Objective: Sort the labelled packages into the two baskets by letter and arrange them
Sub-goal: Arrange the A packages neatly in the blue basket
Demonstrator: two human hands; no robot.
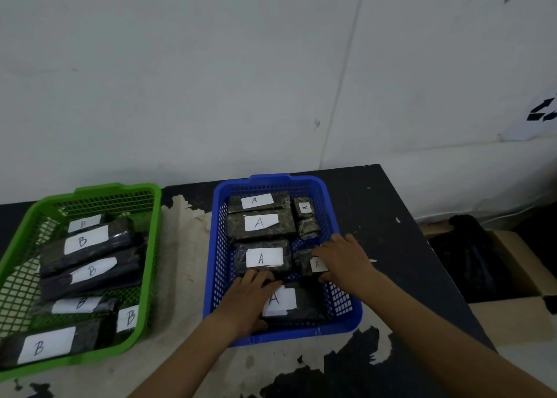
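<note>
Head view. Both hands inside the blue basket (346, 325). Left hand (251, 295) lies flat, fingers spread, on the nearest A package (301, 302), pressing, not gripping. Right hand (343, 259) curls loosely round a small A package (307, 263) at the basket's right side; firm grasp or mere touch, cannot tell. 6 A labels visible in blue. Green basket (152, 247), left on the worn surface (187, 247), holds 6 B packages (87, 242).
</note>
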